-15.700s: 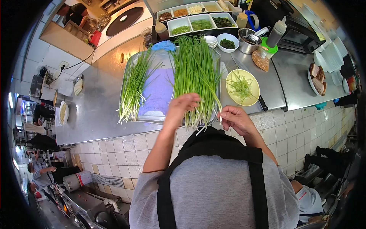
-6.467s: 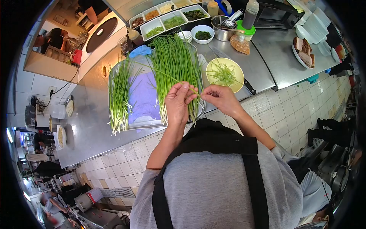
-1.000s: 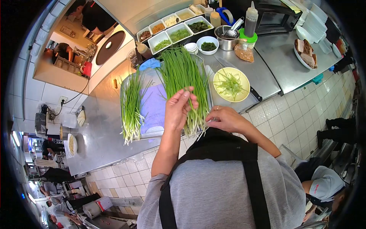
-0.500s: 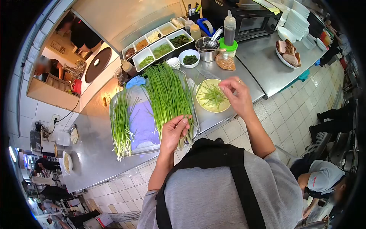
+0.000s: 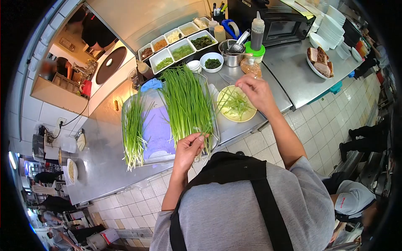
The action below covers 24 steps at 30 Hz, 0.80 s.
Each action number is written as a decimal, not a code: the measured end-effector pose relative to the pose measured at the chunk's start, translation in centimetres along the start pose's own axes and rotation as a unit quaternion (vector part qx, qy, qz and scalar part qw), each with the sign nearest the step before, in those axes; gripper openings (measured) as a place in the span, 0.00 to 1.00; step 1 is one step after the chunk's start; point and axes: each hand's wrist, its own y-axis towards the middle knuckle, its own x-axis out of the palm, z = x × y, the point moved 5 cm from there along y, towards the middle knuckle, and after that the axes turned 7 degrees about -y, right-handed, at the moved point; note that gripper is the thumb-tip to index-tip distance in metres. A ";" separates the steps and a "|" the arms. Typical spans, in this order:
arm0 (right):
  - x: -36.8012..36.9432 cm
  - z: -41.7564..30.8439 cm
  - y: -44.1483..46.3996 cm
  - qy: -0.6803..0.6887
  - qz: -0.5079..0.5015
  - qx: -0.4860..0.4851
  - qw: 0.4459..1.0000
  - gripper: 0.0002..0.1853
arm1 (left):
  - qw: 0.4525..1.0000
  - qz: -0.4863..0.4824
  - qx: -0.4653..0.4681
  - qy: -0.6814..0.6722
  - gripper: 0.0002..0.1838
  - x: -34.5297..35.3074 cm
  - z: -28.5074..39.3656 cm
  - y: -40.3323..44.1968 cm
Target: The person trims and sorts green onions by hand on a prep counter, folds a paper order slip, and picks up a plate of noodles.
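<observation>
L hand (image 5: pixel 186 152) low, fingers (image 5: pixel 193 137) curled; R hand (image 5: pixel 258 92) higher, fwd, fingers bent.

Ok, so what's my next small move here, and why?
Probably open your right hand and let any scrap fall into the yellow bowl: it hovers by that bowl's edge, and loose green strips lie inside. Whether its grip holds a piece is too small to tell. Your left hand is by the pale ends of the larger green bunch.

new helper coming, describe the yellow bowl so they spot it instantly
On the steel counter lies a tray of long green stalks. Just right of it, by the right hand, sits the bowl. Unlike the white bowl behind, it is yellow.
</observation>
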 end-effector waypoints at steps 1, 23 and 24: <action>-0.2 0.1 -0.1 0.005 0.019 0.025 1.000 0.05 | 1.000 0.001 0.000 0.002 0.12 0.0 -0.1 0.0; 3.7 3.4 -1.9 -0.206 -0.030 0.013 0.978 0.06 | 0.894 0.303 0.167 0.286 0.12 -15.1 2.0 0.1; 4.2 4.1 -2.2 -0.257 -0.065 0.010 0.964 0.07 | 0.856 0.349 0.174 0.338 0.13 -16.9 3.3 -0.1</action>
